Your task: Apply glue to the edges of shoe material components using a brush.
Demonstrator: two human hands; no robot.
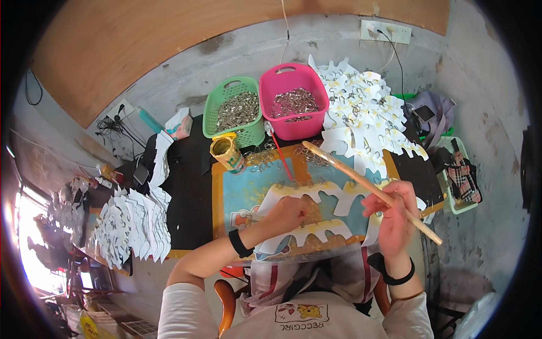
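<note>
My right hand (396, 217) is raised over the right side of the work mat (243, 183), its fingers closed round a long wooden stick (353, 174) that slants up to the left. Lower and to the left, my left hand (287, 214) is closed above a white cut-out sheet (305, 234) with a scalloped edge and yellow smears. Whatever its fingers pinch is hidden. Another scalloped white sheet (276, 195) lies just beyond that hand. Loose metal rings (262, 158) are scattered at the mat's far edge, beside a glue-smeared yellow can (227, 153).
A green basket (248, 137) and a pink basket (293, 131) of metal pieces stand at the back. Heaped white cut-outs with rings (361, 107) lie at back right, more stacked cut-outs (144, 220) at left. A thin red stick (282, 157) leans near the can.
</note>
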